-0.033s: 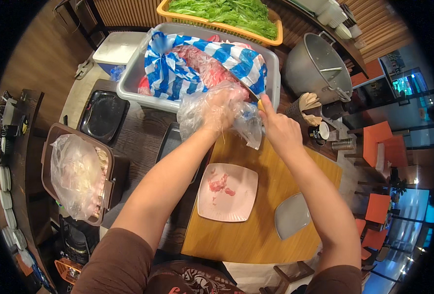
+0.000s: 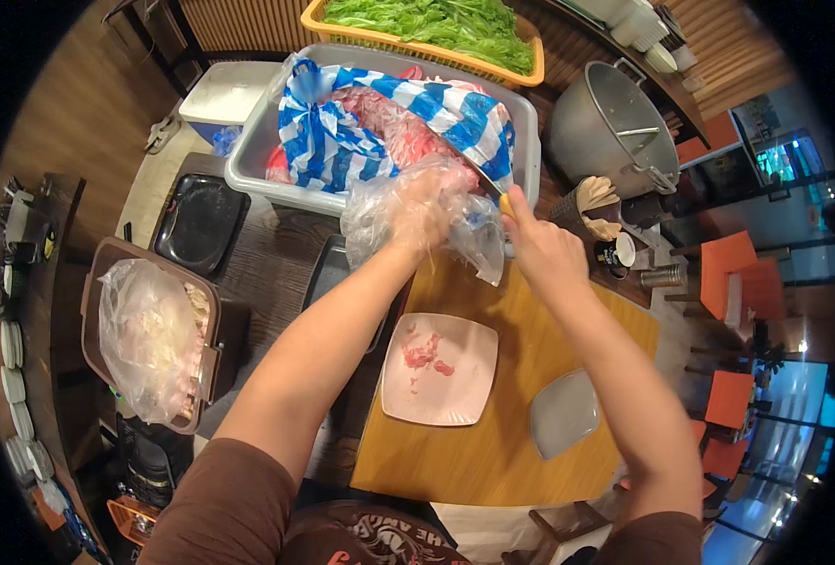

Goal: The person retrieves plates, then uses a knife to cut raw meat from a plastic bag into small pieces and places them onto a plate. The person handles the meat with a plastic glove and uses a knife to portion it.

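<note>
My right hand (image 2: 542,247) is closed around the yellow handle of a knife (image 2: 481,175), its long blade slanting up and left along the raw meat (image 2: 400,132). Loose clear plastic (image 2: 372,215) wraps my left hand (image 2: 421,209), which grips the near end of the meat; its fingers are partly hidden by the film. The meat lies in a blue-and-white striped plastic bag (image 2: 334,162), opened out inside a grey tub (image 2: 265,190). Below my hands a pale square plate (image 2: 436,400) bears small scraps of raw meat (image 2: 423,353).
A grey plate (image 2: 564,414) lies right on the wooden table (image 2: 493,471). Yellow basket (image 2: 380,40) of leafy greens stands behind the tub, a large metal pot (image 2: 582,132) to its right. At left are a brown bin (image 2: 219,325) with bagged food and a black tray (image 2: 201,221).
My right hand has shifted slightly right and nearer to me, drawing the knife back a little. My left hand has hardly moved.
</note>
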`<move>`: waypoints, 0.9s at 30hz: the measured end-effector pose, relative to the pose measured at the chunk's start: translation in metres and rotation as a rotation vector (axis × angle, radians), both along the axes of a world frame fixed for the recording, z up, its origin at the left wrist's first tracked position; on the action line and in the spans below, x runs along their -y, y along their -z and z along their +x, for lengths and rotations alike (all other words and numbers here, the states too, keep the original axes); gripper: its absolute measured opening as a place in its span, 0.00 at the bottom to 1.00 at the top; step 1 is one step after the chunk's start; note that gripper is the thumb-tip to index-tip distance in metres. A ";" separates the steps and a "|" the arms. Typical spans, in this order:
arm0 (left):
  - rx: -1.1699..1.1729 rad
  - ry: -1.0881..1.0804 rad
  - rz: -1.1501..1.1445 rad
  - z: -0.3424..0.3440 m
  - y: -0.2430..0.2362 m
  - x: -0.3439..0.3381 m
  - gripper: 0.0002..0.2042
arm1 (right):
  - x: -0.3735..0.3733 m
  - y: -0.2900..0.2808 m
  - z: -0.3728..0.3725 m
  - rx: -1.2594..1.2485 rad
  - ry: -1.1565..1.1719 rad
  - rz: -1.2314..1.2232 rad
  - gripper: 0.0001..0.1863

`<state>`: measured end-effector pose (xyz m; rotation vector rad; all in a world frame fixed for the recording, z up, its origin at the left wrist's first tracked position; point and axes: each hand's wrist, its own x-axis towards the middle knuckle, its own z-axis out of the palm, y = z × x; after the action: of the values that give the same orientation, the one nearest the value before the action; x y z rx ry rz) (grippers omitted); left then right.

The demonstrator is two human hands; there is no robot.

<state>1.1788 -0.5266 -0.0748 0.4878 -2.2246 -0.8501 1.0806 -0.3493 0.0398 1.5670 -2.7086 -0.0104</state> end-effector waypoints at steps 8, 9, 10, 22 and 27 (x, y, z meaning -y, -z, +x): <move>0.006 -0.023 -0.155 -0.006 -0.007 0.009 0.12 | 0.017 -0.010 0.003 0.043 -0.062 -0.134 0.17; 0.046 -0.009 -0.161 -0.006 -0.008 0.009 0.12 | 0.015 -0.011 0.003 0.029 -0.075 -0.155 0.18; 0.022 0.000 -0.130 -0.006 -0.009 0.010 0.12 | 0.016 -0.009 0.002 0.015 0.003 -0.063 0.18; -0.109 0.042 0.048 0.003 -0.021 0.004 0.13 | 0.010 0.018 -0.023 0.345 0.087 -0.040 0.23; -0.103 0.035 0.154 0.009 -0.028 0.001 0.15 | 0.014 0.013 -0.025 0.947 0.318 0.051 0.30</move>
<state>1.1880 -0.5281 -0.0473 0.4669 -2.0891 -1.0474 1.0554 -0.3632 0.0273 1.3376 -3.6283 0.8761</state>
